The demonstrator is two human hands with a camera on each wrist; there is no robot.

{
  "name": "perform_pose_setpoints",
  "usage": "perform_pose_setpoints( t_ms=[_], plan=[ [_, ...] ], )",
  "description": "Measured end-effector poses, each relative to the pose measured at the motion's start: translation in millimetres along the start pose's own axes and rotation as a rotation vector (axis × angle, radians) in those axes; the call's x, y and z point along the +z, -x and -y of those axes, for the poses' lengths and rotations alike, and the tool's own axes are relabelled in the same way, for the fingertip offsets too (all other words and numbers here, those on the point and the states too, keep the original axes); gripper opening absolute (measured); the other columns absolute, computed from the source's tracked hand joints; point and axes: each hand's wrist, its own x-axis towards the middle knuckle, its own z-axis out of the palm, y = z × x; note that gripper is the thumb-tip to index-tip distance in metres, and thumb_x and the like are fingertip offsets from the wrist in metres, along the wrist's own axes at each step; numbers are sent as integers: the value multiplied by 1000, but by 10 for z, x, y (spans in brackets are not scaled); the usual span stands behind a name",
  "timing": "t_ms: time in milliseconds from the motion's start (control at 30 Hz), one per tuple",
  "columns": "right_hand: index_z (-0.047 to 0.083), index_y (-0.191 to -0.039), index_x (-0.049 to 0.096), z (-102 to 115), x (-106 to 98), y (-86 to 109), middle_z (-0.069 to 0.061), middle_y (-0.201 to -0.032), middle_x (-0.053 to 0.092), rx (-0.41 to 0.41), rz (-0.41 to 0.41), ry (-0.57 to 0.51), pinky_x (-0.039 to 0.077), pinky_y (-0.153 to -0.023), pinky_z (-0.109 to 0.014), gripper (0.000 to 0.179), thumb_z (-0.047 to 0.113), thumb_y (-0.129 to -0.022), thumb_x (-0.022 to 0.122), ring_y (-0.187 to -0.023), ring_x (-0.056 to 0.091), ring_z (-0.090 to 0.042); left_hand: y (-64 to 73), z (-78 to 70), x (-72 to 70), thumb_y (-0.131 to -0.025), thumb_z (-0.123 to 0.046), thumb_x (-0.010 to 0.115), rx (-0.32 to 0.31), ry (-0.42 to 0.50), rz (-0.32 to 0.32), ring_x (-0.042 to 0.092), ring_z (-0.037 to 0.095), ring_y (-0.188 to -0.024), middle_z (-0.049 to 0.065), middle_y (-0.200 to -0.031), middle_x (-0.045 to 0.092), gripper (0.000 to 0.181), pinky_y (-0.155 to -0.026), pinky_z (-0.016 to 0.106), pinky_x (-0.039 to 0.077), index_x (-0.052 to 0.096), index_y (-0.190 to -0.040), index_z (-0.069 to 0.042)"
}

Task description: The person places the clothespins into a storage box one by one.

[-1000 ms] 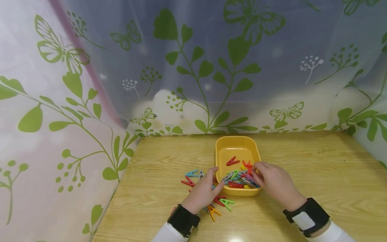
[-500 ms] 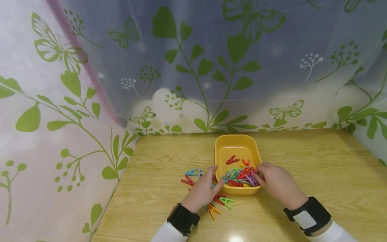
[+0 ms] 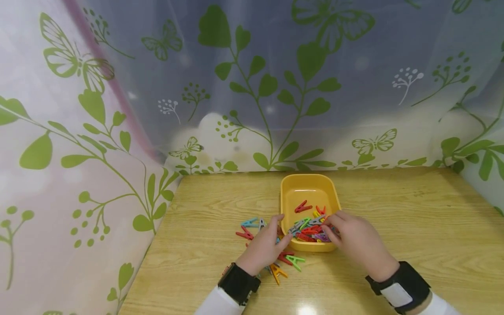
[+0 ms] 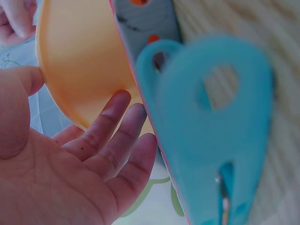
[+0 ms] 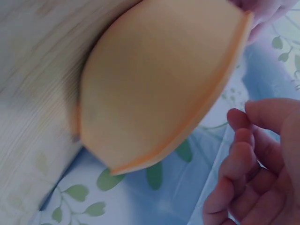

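A yellow plastic bin [image 3: 309, 178] stands on the table, with a mixed heap of clothespins [image 3: 309, 232] at its near end. My left hand [image 3: 263, 246] is at the bin's left side; in the left wrist view its thumb is at the rim and its loosely extended fingers [image 4: 110, 112] lie along the outer wall. My right hand [image 3: 356, 238] reaches over the right rim, fingertips right at the heap. In the right wrist view its fingers are curled, thumb and index tips together, with no clothespin visible between them. A purple clothespin [image 3: 322, 237] lies just below those fingertips.
More clothespins lie on the wooden table left of the bin, partly hidden by the left hand: a blue one [image 3: 249, 223], a green one [image 3: 295, 262] and an orange one [image 3: 278, 273] among them. A single red clothespin [image 3: 303, 207] sits farther back inside the bin. A patterned curtain [image 3: 252, 87] hangs behind.
My right hand has moved left, farther over the heap. The purple clothespin, raised by its fingertips half a second ago, now lies lower, and nearby clothespins have shifted. My left hand has stayed put.
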Motion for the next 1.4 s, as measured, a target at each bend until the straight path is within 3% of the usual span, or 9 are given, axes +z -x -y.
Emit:
perform_pose_setpoints(
  t_ms=[267,400,633,800,1400],
  plan=[
    [13,-82,71,325,2,27,5,-76,64,-172,-70,-7,49,-56,-27,20,22,-79,88,-60,55,-6,0,-19,-2,-106,-37,58,13,-14,-16,52,8,-74,1,-99,62,63,-57,25,41,35,-158,-9],
    [17,-82,71,473,34,65,8,-78,64,-223,-44,-48,50,-58,-26,18,27,-85,86,-63,57,-6,-1,-17,-1,-107,-37,58,17,-22,-19,52,9,-74,1,-97,61,63,-57,25,41,35,-158,-9],
    [19,-83,70,632,101,137,11,-81,63,-190,138,-75,50,-60,-26,19,28,-84,86,-67,59,-4,8,-30,-6,-106,-37,59,11,-26,-24,51,10,-73,1,-97,60,62,-56,25,39,36,-157,-9],
    [19,-83,67,649,158,172,11,-82,64,-181,219,-102,49,-61,-25,21,25,-82,87,-68,60,-4,11,-37,-9,-107,-37,58,0,-30,-22,54,11,-79,3,-101,62,62,-59,25,41,36,-157,-10],
    [18,-77,65,622,299,177,10,-75,58,-113,316,-78,45,-58,-25,25,24,-80,88,-64,53,-3,-8,-21,1,-107,-37,58,2,-18,-18,52,9,-75,1,-100,61,62,-57,25,41,35,-158,-10]
  ],
)
